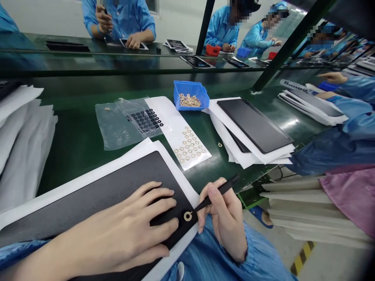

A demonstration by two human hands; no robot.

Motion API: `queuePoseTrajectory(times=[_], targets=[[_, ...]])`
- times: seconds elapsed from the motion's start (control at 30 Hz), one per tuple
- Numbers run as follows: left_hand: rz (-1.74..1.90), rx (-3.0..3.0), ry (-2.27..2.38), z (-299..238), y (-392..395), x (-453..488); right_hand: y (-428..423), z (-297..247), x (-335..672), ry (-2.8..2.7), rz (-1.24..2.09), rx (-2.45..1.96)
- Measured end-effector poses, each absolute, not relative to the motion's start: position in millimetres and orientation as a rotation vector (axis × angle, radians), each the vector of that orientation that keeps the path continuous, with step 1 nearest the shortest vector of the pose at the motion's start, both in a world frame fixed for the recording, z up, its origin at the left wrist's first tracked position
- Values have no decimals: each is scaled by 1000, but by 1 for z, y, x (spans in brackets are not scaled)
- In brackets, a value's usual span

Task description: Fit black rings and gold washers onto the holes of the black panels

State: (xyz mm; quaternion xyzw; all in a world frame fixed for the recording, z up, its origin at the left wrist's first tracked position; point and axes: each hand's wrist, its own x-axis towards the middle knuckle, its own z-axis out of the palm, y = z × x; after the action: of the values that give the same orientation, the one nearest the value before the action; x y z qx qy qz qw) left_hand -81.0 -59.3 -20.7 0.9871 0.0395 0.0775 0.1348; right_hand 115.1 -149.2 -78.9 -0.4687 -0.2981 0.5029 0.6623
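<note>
Black tweezers [218, 194] pinched in the right hand [225, 220] hold one brass ring [188, 216] at the dark panel [117, 183] (left hand [117, 230] open, flat); more rings [187, 144] remain on the white sheet [166, 132].

Surface: green table [79, 156]
Front: near black panel [117, 179] on white paper
Centre: clear plastic bag [113, 127]; blue bin [191, 90] of gold rings; white sheet [164, 113] bearing gold rings
Right: far black panel [254, 125] on stacked white paper
Left: stack of white sheets [26, 148]

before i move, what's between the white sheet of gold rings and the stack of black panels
In the head view, a strip of green bench mat with one loose gold-coloured ring lying on it.
</note>
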Motion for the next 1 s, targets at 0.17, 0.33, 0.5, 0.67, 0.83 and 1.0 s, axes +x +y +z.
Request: queuePoseTrajectory(times=[0.17, 0.33, 0.5, 0.67, 0.83, 1.0], targets=[[307, 2817, 123, -24, -61, -77, -151, -79, 114, -717, 1077, -1064], [343, 2830, 91, -23, -60, -73, -152, -80, 113, -763, 1047, -1067], [340, 2839, 89, -23, -60, -73, -151, -80, 112, -781, 1033, -1084], [330, 2838, 90, -23, -59, -72, -151, -77, 112, -800, 1000, -1110], [340, 2823, 103, -24, -61, -74, -152, -75, 113, -843, 966, -1152], [327, 2842, 97, -23, -61, -74, -151, -71, 114, -961, 878, -1183]])
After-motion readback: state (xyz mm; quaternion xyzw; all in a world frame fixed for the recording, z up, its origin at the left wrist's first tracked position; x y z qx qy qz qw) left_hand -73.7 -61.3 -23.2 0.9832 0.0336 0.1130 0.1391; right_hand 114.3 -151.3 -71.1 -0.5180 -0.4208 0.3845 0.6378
